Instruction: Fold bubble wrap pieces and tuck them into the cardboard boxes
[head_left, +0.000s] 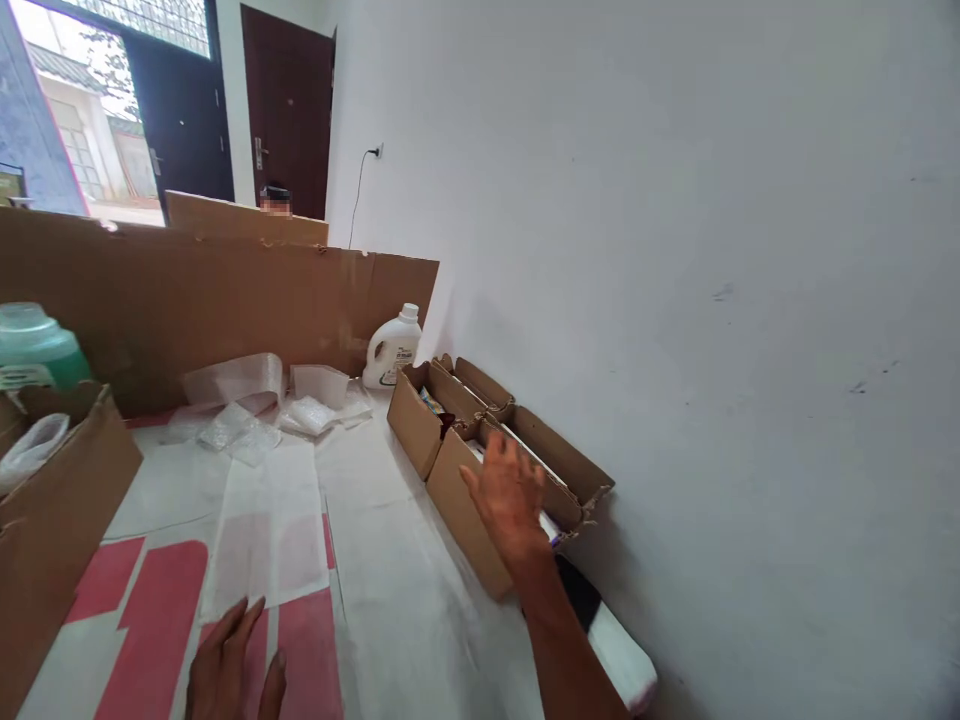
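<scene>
My right hand (511,492) is over the nearer front cardboard box (465,525) in a group of open boxes along the wall. Its fingers are spread and slightly bent, with nothing visible in them; the fingertips hide part of the box's contents, of which some white edges show. Low in the picture, my left hand (229,665) is open, fingers apart, at the near end of a thin translucent white sheet (274,520). That sheet lies flat on the pink-and-white table covering (161,610). Whether the left fingers touch it, I cannot tell.
Crumpled bubble wrap (240,432) lies toward the back, near a white jug (395,350). A large cardboard panel (225,300) stands behind. On the left are another cardboard box (82,510) and a green liquid bottle (45,350). A white-and-black object (619,650) sits beside my right forearm.
</scene>
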